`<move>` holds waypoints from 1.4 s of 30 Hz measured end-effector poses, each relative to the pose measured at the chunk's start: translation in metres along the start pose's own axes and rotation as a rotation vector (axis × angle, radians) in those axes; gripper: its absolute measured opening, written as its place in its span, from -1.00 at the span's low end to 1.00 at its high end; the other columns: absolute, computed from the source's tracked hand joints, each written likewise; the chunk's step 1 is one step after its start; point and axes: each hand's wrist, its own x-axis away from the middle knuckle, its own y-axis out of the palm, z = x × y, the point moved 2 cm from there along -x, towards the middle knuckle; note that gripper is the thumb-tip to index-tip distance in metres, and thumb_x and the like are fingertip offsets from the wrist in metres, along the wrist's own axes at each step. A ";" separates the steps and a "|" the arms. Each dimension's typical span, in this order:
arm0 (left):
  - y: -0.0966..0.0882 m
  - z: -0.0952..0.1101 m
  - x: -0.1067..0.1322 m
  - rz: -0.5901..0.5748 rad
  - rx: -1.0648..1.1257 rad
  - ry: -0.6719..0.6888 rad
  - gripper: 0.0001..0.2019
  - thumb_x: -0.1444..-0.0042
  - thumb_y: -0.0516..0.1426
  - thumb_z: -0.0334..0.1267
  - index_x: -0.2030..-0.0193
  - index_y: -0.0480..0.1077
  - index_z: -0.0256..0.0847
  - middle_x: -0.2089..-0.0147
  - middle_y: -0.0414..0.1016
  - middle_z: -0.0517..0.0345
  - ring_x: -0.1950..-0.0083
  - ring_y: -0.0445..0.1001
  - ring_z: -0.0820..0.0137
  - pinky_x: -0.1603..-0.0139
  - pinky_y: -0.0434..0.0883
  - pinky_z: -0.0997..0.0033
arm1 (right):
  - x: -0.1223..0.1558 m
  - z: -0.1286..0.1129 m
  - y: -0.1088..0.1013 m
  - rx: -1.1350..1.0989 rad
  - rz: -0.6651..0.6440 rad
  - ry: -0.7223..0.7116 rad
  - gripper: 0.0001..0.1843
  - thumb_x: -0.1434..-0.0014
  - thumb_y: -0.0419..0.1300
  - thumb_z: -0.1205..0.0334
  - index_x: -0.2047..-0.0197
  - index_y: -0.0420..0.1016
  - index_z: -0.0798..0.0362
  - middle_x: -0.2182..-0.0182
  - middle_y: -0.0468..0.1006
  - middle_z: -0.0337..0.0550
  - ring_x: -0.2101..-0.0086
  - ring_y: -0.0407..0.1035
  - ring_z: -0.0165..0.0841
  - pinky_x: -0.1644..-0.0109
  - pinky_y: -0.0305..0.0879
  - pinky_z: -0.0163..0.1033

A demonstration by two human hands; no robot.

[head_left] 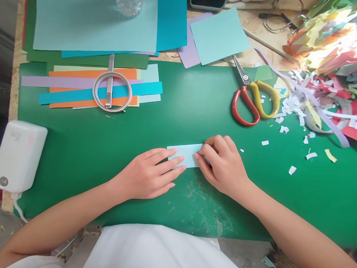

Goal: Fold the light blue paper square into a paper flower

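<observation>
The light-blue paper piece (188,159) lay on the green worktop (108,140) between both hands. The left hand (152,174) rested over its left end, grip loosely spread; the right hand (224,159) looked to be pinching its right end, thumb near forefinger. Some cutting looked done, judging by the paper scraps (293,102) near the idle scissors (245,78). The piece was already a small rectangle (folded or single-layer, couldn't tell), handling apparently unfinished. The lilac strip (62,81), blue strip (72,97) and orange sheet (78,105) lay well apart, seemingly left unused.

Mat (180,106) free fwd, scissors (245,77) obst. fwd R.
</observation>
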 end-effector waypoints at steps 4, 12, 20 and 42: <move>0.000 0.000 0.000 0.001 -0.002 0.005 -0.66 -0.24 0.12 -0.19 -0.11 0.44 -0.24 -0.19 0.48 0.09 -0.22 0.41 0.18 -0.17 0.42 0.17 | 0.000 0.001 0.000 -0.006 -0.006 -0.001 -0.83 -0.25 0.12 0.31 0.41 0.29 0.06 0.37 0.33 -0.09 0.40 0.06 -0.34 0.31 0.15 -0.19; 0.001 -0.001 0.000 0.008 0.012 -0.003 -0.66 -0.24 0.11 -0.19 -0.11 0.44 -0.24 -0.19 0.49 0.10 -0.22 0.42 0.19 -0.17 0.43 0.16 | 0.001 0.001 -0.001 -0.023 -0.009 0.006 -0.83 -0.24 0.13 0.31 0.41 0.29 0.06 0.36 0.33 -0.10 0.40 0.07 -0.34 0.31 0.15 -0.18; 0.000 -0.001 -0.001 0.018 0.012 -0.003 -0.67 -0.24 0.12 -0.20 -0.10 0.45 -0.26 -0.17 0.50 0.11 -0.20 0.44 0.18 -0.15 0.46 0.15 | 0.000 0.001 -0.001 -0.027 0.008 -0.007 -0.82 -0.23 0.15 0.34 0.40 0.25 0.05 0.37 0.32 -0.11 0.40 0.05 -0.34 0.31 0.14 -0.20; -0.002 0.000 -0.004 0.094 0.029 -0.002 -0.77 -0.20 0.16 -0.28 0.04 0.50 -0.33 -0.09 0.56 0.02 -0.12 0.51 0.17 -0.08 0.54 0.15 | 0.000 0.000 -0.001 -0.031 0.022 -0.023 -0.82 -0.23 0.16 0.34 0.39 0.25 0.05 0.37 0.31 -0.10 0.40 0.05 -0.35 0.31 0.12 -0.21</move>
